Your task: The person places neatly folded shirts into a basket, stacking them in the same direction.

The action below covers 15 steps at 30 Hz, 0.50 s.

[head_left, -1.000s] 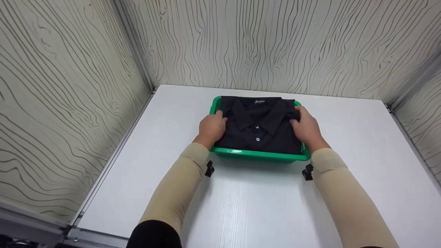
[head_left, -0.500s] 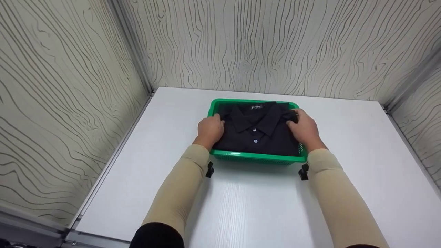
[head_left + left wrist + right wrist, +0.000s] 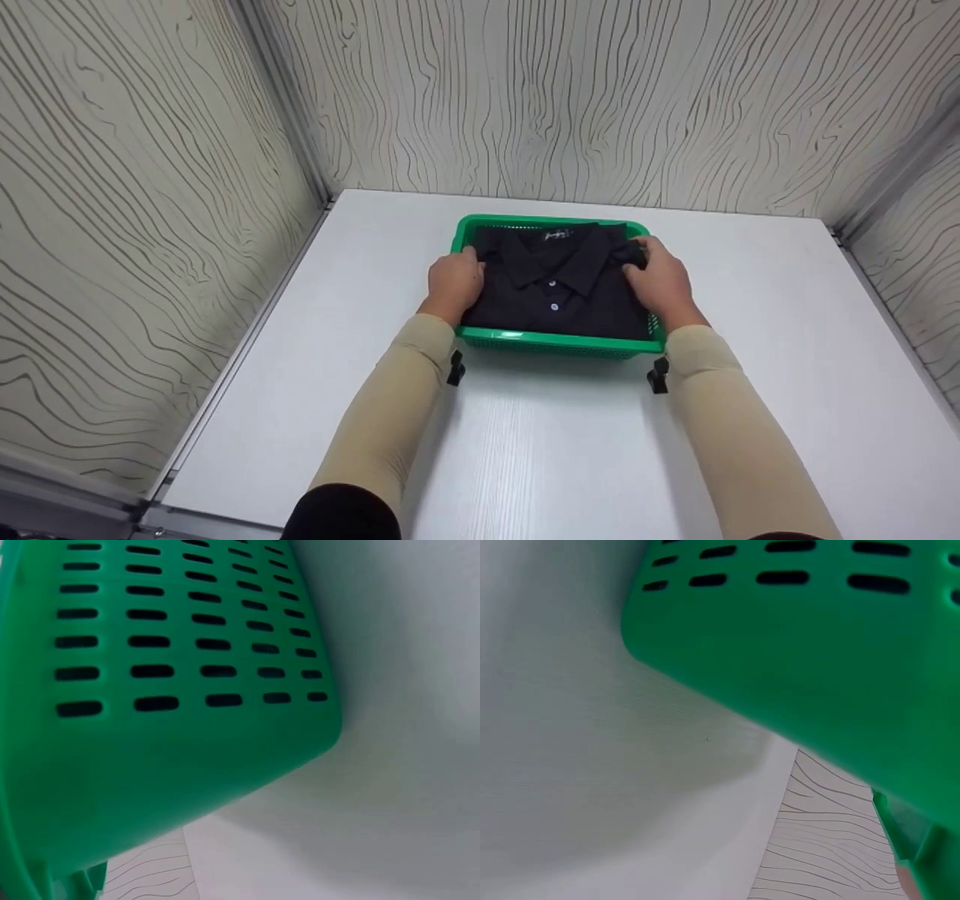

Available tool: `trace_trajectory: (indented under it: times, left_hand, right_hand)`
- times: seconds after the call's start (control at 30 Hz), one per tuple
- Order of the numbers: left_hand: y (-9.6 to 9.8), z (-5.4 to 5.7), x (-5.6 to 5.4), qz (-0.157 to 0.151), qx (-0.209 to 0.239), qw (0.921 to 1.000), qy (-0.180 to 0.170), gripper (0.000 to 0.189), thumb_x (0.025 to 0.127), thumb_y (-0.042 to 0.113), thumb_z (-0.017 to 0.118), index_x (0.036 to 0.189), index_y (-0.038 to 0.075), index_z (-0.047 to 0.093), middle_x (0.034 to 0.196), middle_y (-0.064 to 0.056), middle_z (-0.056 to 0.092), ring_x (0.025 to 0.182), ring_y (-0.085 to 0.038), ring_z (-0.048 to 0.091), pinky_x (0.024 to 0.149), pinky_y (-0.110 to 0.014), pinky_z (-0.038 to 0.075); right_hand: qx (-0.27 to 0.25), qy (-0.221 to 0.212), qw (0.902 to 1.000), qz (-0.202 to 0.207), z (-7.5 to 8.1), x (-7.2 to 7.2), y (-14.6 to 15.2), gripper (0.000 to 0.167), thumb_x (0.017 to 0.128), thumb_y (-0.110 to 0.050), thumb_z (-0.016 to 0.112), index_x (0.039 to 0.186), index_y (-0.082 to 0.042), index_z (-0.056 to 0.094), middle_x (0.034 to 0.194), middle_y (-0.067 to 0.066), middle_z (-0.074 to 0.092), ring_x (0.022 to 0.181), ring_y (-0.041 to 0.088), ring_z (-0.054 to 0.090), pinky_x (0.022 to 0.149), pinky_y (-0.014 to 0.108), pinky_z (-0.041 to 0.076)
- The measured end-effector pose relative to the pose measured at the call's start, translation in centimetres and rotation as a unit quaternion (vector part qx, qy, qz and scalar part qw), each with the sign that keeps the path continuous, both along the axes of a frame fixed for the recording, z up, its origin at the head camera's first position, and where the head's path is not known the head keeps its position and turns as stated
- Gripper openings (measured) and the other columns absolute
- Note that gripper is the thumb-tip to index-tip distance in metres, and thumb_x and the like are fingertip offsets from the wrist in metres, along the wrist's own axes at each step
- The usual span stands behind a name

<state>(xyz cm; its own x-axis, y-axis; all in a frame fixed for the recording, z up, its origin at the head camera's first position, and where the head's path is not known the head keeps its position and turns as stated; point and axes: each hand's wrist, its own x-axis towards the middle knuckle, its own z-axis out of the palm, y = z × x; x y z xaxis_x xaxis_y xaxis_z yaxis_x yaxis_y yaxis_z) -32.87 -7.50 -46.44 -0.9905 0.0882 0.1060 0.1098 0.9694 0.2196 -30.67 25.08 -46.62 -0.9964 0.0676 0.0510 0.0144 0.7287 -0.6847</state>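
A folded black collared shirt [image 3: 562, 311] lies in a green plastic basket [image 3: 555, 341], collar toward the back and two pale buttons showing. At the basket's left side my left hand [image 3: 455, 279] reaches over the rim and holds the shirt's left edge. My right hand [image 3: 661, 279] pinches the shirt's right edge, with dark cloth bunched between thumb and forefinger. Only the slotted basket wall [image 3: 172, 750] fills the left wrist view. The right wrist view has the opposite wall [image 3: 780, 652], with a sliver of skin at the rim.
The basket stands on a white table [image 3: 510, 450], toward its back edge. Wood-grain patterned panels [image 3: 570, 97] rise behind and on both sides, joined by metal posts [image 3: 281, 97]. Dark wrist mounts [image 3: 658, 375] hang beneath both wrists.
Both hands have lowered the shirt deeper into the basket, so the basket's back rim now shows behind the collar. Over the last half second almost nothing moves.
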Motion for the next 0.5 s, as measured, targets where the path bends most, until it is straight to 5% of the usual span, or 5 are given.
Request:
trace_trajectory:
  times: [0.33,0.5]
  left_hand:
    - [-0.4,-0.2,0.0,-0.005,0.033,0.9994,-0.007,0.036,0.108,0.026,0.051,0.134,0.002,0.055,0.106,-0.013,0.069,0.099,-0.028,0.069,0.086,-0.041,0.056]
    - [-0.7,-0.3,0.2,0.002,0.071,0.9974,-0.016,0.041,0.107,0.025,0.050,0.143,0.005,0.049,0.125,-0.013,0.065,0.111,-0.027,0.065,0.094,-0.041,0.052]
  right_hand:
    - [-0.069,0.020,0.9973,-0.016,-0.9,-0.2,0.1,0.057,0.101,-0.019,0.054,0.154,-0.010,0.036,0.139,0.019,0.053,0.128,0.037,0.051,0.105,0.056,0.041]
    - [-0.117,0.025,0.9928,-0.001,-1.2,-0.1,0.6,0.058,0.104,-0.021,0.053,0.156,-0.009,0.032,0.148,0.018,0.048,0.136,0.035,0.045,0.111,0.054,0.035]
